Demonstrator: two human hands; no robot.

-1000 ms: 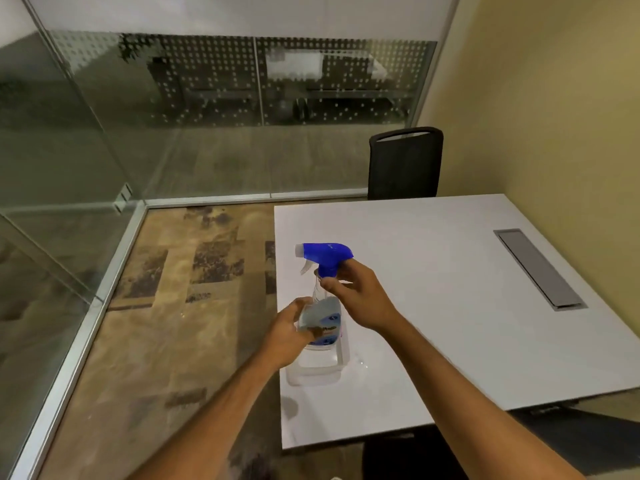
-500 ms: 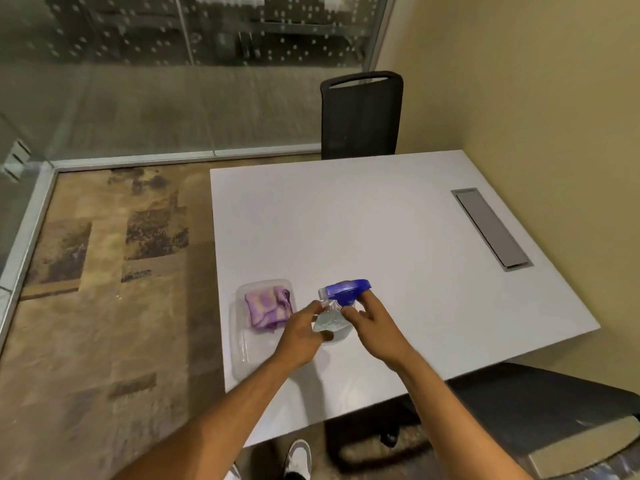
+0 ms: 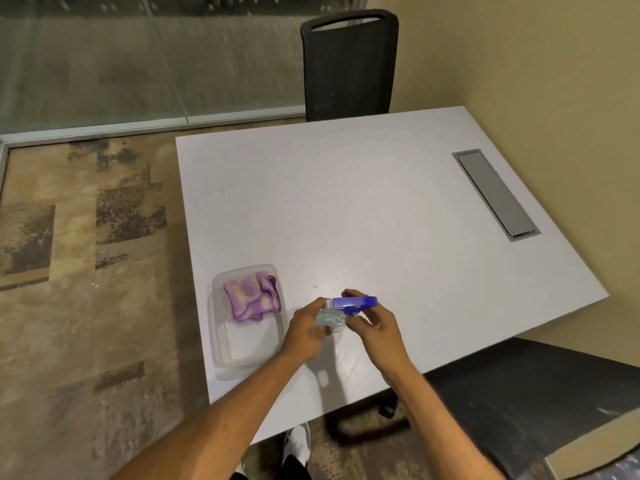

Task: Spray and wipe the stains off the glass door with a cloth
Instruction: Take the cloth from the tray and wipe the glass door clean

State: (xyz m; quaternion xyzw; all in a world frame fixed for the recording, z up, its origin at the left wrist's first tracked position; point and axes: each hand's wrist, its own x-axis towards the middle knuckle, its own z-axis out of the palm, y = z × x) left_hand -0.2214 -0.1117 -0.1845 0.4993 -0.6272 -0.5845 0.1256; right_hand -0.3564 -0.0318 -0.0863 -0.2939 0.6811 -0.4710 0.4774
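Note:
A clear spray bottle (image 3: 330, 318) with a blue trigger head (image 3: 356, 302) stands near the front of the white table (image 3: 363, 209). My left hand (image 3: 306, 332) grips the bottle's body from the left. My right hand (image 3: 375, 325) holds the neck just under the blue head, fingers curled round it. A purple and cream cloth (image 3: 252, 296) lies crumpled in a clear plastic container (image 3: 242, 355) just left of my left hand. The glass wall (image 3: 145, 60) runs along the far side of the room; no stains can be made out on it.
A black chair (image 3: 348, 64) stands at the table's far edge. A second dark chair seat (image 3: 512, 393) sits at the near right. A grey cable hatch (image 3: 495, 194) is set in the table's right side. Patterned carpet (image 3: 86, 271) covers the floor on the left, and my shoe (image 3: 298, 441) shows below the table.
The view has tilted down from the glass wall to the table. The bottle, held high a second ago, now stands low on the table beside the container. Both hands stay on it.

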